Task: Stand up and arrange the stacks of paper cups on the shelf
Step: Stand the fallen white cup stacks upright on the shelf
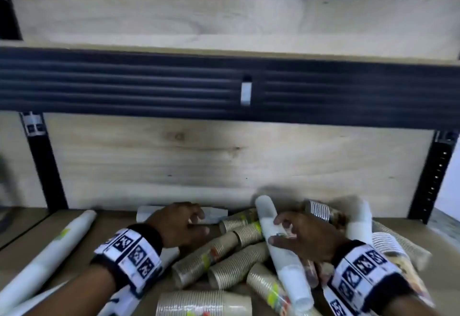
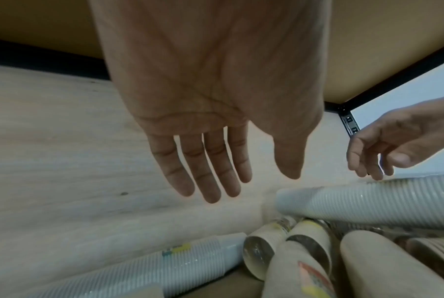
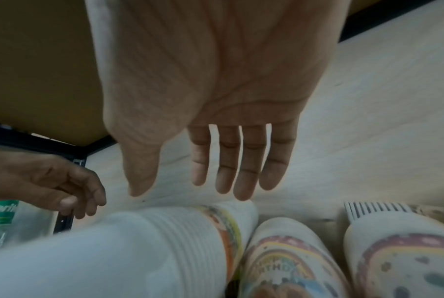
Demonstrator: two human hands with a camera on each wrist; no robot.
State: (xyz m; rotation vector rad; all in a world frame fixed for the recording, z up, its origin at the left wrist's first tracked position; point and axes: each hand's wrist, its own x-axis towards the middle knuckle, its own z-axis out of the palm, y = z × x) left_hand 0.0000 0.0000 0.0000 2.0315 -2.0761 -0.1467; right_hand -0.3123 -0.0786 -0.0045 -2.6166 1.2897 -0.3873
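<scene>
Our hands are both open and hold nothing. The white stack (image 1: pixel 278 246) lies flat on the shelf (image 1: pixel 62 246) in the cup pile, its long way running from near us to the back wall. It sits right under our right hand (image 1: pixel 306 236); our left hand (image 1: pixel 179 223) is farther off. One rainbow cup (image 3: pixel 284 266) reads "THD". A green label (image 3: pixel 1 211) reads "Sprit".

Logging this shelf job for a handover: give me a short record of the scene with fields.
setting: wooden shelf with black metal frame
cup stacks: all lying down, jumbled in a pile
long white stack: lies slanted across the pile
left hand: open, holding nothing
right hand: open, above the long white stack
stacks standing: none
</scene>
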